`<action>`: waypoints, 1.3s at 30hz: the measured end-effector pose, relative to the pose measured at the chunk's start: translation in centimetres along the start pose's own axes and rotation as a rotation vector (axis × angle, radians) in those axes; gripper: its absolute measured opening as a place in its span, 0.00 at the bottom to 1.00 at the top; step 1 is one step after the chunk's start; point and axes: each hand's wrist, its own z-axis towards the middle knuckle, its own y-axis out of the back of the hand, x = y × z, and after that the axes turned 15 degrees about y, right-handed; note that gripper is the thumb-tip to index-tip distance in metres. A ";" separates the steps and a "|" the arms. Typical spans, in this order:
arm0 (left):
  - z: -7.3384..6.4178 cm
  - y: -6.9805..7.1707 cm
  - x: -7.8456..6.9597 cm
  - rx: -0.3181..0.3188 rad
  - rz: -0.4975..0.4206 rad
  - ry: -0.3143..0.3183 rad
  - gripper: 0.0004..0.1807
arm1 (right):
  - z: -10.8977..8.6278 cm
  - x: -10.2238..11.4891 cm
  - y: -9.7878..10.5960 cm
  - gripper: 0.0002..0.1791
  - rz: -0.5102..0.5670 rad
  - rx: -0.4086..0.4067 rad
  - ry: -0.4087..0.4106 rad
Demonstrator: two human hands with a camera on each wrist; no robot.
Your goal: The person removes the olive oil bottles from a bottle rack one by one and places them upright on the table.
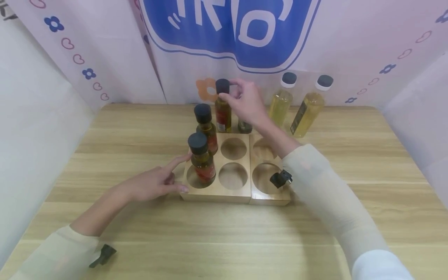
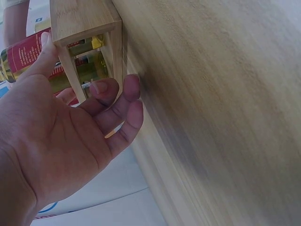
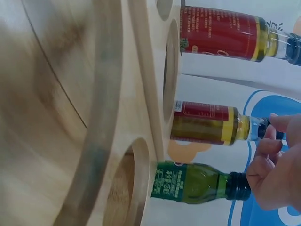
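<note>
My right hand (image 1: 246, 102) pinches the dark cap of a red-label oil bottle (image 1: 223, 112) behind the wooden rack (image 1: 217, 197). In the right wrist view, thumb and fingertips meet at that cap, and the bottle (image 3: 202, 123) looks upright. A green-glass bottle (image 3: 197, 182) with a green label stands right beside it, mostly covered by my right hand in the head view. My left hand (image 1: 150, 182) rests at the rack's left side, one finger extended along it and the thumb by the front corner. Its other fingers curl loosely around nothing in the left wrist view.
Two red-label bottles, a front one (image 1: 203, 167) and a rear one (image 1: 211, 136), stand in the rack's left holes. The other round holes show bare wood. Two pale yellow oil bottles (image 1: 280, 105) (image 1: 309, 111) stand behind at the right. A printed curtain (image 1: 119, 50) hangs behind the table (image 1: 196, 241).
</note>
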 end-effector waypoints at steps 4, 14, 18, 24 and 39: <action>0.0 -0.1 0.0 0.000 0.004 -0.004 0.51 | -1.1 0.1 1.1 0.26 0.023 0.005 0.020; 0.0 0.0 -0.1 0.008 0.003 0.009 0.51 | -5.4 1.1 4.6 0.20 -0.105 0.115 0.083; 0.1 0.0 0.1 -0.001 0.005 0.000 0.50 | -7.3 0.4 5.9 0.17 -0.146 0.211 0.105; 0.2 -0.3 0.5 0.006 -0.011 0.007 0.51 | -10.2 -1.8 7.2 0.17 -0.168 0.341 0.132; 0.3 -0.1 0.3 0.002 -0.002 -0.003 0.50 | -15.6 -3.4 9.1 0.41 -0.242 0.506 0.112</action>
